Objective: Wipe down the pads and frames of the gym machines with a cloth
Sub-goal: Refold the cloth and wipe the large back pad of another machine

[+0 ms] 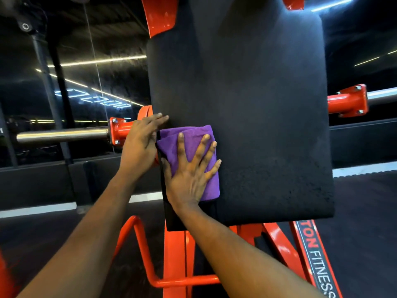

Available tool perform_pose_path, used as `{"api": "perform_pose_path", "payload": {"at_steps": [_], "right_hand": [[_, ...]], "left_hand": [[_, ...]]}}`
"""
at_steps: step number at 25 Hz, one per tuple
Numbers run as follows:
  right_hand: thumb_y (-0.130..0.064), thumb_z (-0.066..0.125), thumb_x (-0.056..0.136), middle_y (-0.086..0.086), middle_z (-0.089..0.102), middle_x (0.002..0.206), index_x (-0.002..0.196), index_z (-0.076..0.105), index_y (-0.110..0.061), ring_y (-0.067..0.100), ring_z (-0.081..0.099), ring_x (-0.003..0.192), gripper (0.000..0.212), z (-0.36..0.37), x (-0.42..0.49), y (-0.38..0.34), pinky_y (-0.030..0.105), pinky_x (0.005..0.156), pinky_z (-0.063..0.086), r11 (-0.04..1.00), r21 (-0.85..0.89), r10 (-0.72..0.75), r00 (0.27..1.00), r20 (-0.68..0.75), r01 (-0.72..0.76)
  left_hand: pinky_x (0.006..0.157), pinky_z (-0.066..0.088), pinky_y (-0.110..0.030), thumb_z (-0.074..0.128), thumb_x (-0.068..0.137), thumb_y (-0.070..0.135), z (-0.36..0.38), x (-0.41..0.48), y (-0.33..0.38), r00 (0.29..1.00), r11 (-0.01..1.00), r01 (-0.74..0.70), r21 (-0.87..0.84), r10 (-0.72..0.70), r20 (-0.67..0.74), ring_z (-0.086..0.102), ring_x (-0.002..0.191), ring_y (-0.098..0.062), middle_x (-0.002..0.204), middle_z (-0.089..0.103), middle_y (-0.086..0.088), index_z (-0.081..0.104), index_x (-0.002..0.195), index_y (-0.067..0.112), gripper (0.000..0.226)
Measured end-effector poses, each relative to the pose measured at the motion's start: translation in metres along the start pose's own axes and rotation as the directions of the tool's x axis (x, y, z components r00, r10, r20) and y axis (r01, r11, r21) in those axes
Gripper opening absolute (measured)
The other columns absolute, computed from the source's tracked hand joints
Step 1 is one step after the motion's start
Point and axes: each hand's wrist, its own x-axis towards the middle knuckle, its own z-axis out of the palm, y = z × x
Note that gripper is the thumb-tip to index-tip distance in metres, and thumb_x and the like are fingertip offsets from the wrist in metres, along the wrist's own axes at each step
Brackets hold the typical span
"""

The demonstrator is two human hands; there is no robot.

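The black pad [247, 104] runs off the top of the view, so its upper end is not seen. Its lower left corner is covered by the right wrist. The orange frame [174, 254] shows only in pieces: two tabs above the pad, struts and a bent tube below it. The white and red lettering [315, 254] on one strut is cut off and reads "TON FITNESS". The background is dark, with streaks of strip light, and little in it can be made out.

The pad faces the camera with its broad face, its long axis running up and down the view. The purple cloth [193, 136] is folded and lies flat on the pad's left part, just inside the left edge. Its longer side runs up and down too, and its lower half is hidden under the palm.

The right hand [189, 175] presses flat on the cloth, fingers straight, spread wide and pointing up, forearm rising from the lower right. The left hand [139, 143] lies just beside it against the pad's left edge, fingers straight and close together, tips on the pad face; its thumb is hidden. Neither hand is curled round anything. Behind the left hand a steel bar [62, 134] sticks out leftward from an orange flanged sleeve [120, 131]
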Motion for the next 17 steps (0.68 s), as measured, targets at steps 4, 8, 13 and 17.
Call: {"api": "perform_pose_path", "payload": {"at_steps": [4,8,13,17], "right_hand": [[-0.062,0.040,0.099,0.010,-0.010,0.169,0.160,0.007,-0.040,0.035,-0.008,0.155,0.073,-0.003,-0.008,0.019,0.066,0.119,0.010,0.993,-0.019,0.116,0.993,-0.027,-0.117],[-0.059,0.044,0.099,0.005,-0.004,0.170,0.160,0.015,-0.041,0.032,-0.001,0.156,0.070,-0.015,-0.020,0.072,0.063,0.119,0.013,0.952,0.002,0.306,0.946,-0.109,-0.307],[-0.067,0.037,0.097,0.005,-0.006,0.170,0.160,0.013,-0.039,0.029,-0.003,0.156,0.073,-0.032,-0.026,0.127,0.068,0.116,0.015,0.876,0.110,0.481,0.859,-0.174,-0.469],[-0.078,0.037,0.091,0.010,-0.007,0.169,0.160,0.015,-0.037,0.034,-0.007,0.155,0.084,-0.020,-0.047,0.090,0.067,0.118,0.010,0.958,0.004,0.285,0.955,-0.086,-0.286]], "left_hand": [[0.116,0.029,-0.029,0.043,0.094,0.008,0.015,-0.013,-0.007,0.998,0.998,0.038,0.056,-0.040,0.040,0.042,0.138,-0.019,0.155,0.042,0.002,0.052,0.144,0.018,0.052],[0.113,0.031,-0.040,0.050,0.092,-0.001,0.019,-0.019,0.003,0.996,0.989,0.066,0.133,-0.072,0.043,0.038,0.141,-0.021,0.159,0.034,0.003,0.043,0.150,0.019,0.061],[0.116,0.032,-0.051,0.051,0.092,0.001,0.021,-0.022,-0.001,0.995,0.986,0.049,0.160,-0.062,0.078,0.036,0.141,-0.024,0.161,0.030,0.004,0.037,0.152,0.019,0.065],[0.115,0.029,-0.055,0.047,0.093,0.013,0.034,-0.025,-0.002,0.996,0.976,0.053,0.213,-0.067,0.061,0.033,0.143,-0.024,0.163,0.024,0.004,0.032,0.154,0.020,0.064]]}}
